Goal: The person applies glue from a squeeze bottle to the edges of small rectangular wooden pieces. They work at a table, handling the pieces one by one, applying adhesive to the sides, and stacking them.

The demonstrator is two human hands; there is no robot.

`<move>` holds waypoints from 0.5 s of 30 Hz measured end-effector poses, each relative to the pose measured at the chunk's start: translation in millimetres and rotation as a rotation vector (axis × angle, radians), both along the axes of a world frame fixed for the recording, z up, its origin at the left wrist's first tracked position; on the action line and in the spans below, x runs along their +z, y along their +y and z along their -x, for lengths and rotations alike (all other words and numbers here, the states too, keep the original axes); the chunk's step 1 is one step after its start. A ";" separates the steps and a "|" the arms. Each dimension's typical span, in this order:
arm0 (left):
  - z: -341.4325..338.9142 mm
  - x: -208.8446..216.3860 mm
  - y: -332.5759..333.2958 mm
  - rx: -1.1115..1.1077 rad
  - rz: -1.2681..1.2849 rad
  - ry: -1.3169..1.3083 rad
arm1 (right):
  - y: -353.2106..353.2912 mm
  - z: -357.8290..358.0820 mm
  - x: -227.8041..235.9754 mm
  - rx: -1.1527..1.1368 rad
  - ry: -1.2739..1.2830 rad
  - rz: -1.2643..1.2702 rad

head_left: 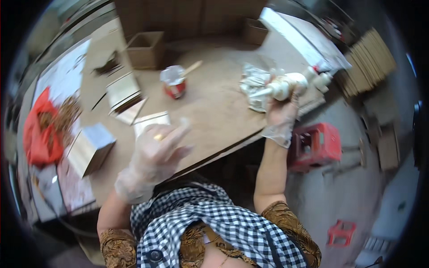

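Note:
My right hand (284,108), in a clear plastic glove, is closed around a white squeeze bottle (282,89) with a pointed nozzle aimed left. The bottle is held over the table's right side, beside a crumpled pale cloth (254,85). More white bottles (322,81) are just right of it. Clear plastic also covers my left hand (156,145), which is raised over the table's near edge. Its fingers are blurred but look stretched and apart, with nothing visible in them. Behind that hand lies a pale wooden panel (152,119), partly hidden.
Wooden boxes (91,149) stand at left, near a red bag (42,134) and brown bands (69,111). A red tub (175,90) with a wooden-handled tool sits mid-table. Behind is a cardboard box (146,50). On the floor at right is a red stool (319,145).

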State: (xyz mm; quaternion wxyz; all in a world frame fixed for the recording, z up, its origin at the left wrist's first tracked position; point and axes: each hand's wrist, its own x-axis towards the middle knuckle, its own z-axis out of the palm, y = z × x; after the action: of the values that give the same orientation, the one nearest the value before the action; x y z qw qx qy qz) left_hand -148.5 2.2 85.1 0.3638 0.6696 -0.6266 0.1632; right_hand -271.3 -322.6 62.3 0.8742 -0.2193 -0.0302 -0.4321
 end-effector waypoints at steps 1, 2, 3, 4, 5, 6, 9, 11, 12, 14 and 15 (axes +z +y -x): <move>-0.1 -3.1 40.7 0.117 -0.035 -0.005 | 4.5 -3.7 -5.9 0.086 -0.018 -0.006; -2.9 -6.2 77.8 0.266 -0.073 -0.066 | 0.6 -7.2 -16.5 0.252 -0.149 0.118; -2.0 -9.2 114.3 0.417 -0.120 -0.128 | 8.0 -12.0 -23.1 0.295 -0.178 0.134; -0.3 -10.3 148.1 0.538 -0.198 -0.104 | 15.0 -17.4 -31.9 0.341 -0.208 0.145; -0.8 -6.1 177.7 0.638 -0.303 -0.078 | 35.1 -18.7 -29.7 0.270 -0.108 0.066; 0.4 -1.7 198.6 0.751 -0.378 -0.066 | 50.9 -21.2 -26.2 0.289 -0.078 0.038; -8.8 7.0 234.4 0.894 -0.520 0.077 | 104.6 -39.9 -17.1 0.267 0.020 0.112; -16.0 7.4 232.2 0.930 -0.529 0.216 | 131.9 -52.3 -20.9 0.239 0.065 0.156; -24.2 4.2 235.5 0.920 -0.560 0.232 | 142.1 -59.5 -22.2 0.279 0.071 0.124; -42.4 0.3 243.4 0.912 -0.570 0.269 | 165.0 -72.0 -24.7 0.383 0.072 0.077; -50.0 -1.8 241.5 0.896 -0.568 0.295 | 169.9 -75.2 -25.5 0.426 0.079 0.063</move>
State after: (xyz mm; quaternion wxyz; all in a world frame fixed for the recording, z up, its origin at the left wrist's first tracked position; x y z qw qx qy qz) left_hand -98.6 243.7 83.3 0.1478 0.9585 -0.2419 0.0312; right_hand -196.2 -152.8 36.9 0.9390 -0.2520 -0.0550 -0.2274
